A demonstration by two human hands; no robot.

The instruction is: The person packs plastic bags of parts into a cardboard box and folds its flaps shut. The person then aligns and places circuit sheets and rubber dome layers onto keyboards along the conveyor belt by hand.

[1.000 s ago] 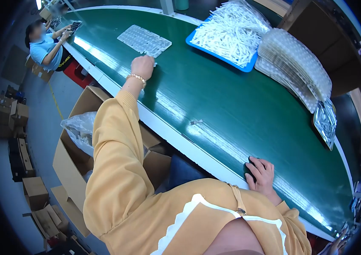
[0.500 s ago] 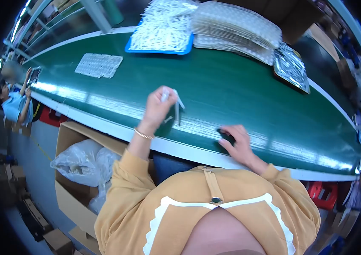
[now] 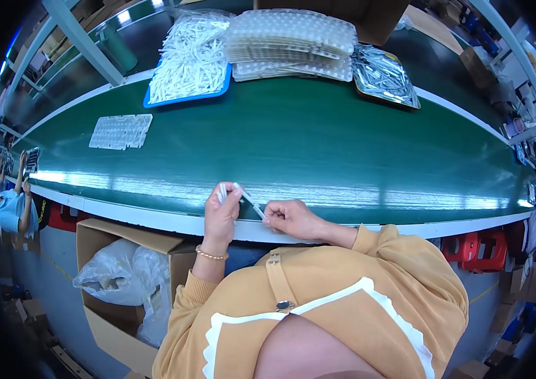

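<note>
Over the near edge of the green work surface (image 3: 343, 151), my left hand (image 3: 218, 218) is closed around some short white sticks (image 3: 222, 193). A thin, pale grey stick (image 3: 250, 201) slants from its fingertips to my right hand (image 3: 292, 218). The right thumb and fingers pinch the lower end of that stick. Finer details of the stick are too small to make out. Ahead of my hands, a blue tray (image 3: 187, 102) bears a heap of white sticks (image 3: 189, 63). A second tray (image 3: 400, 102) at the right bears slim silvery pieces (image 3: 385, 72).
A stack of clear moulded sheets (image 3: 292, 39) stands between the trays, and a single sheet (image 3: 120, 131) lies at the left. Below the left edge is an open carton (image 3: 116, 335) with plastic bags (image 3: 113, 271). Co-workers (image 3: 12, 211) sit at both ends; red stools (image 3: 486, 252) stand right.
My hands have come together near the edge; the right moved left and now pinches the thin stick. The dark object it touched earlier is out of sight. The camera view has shifted.
</note>
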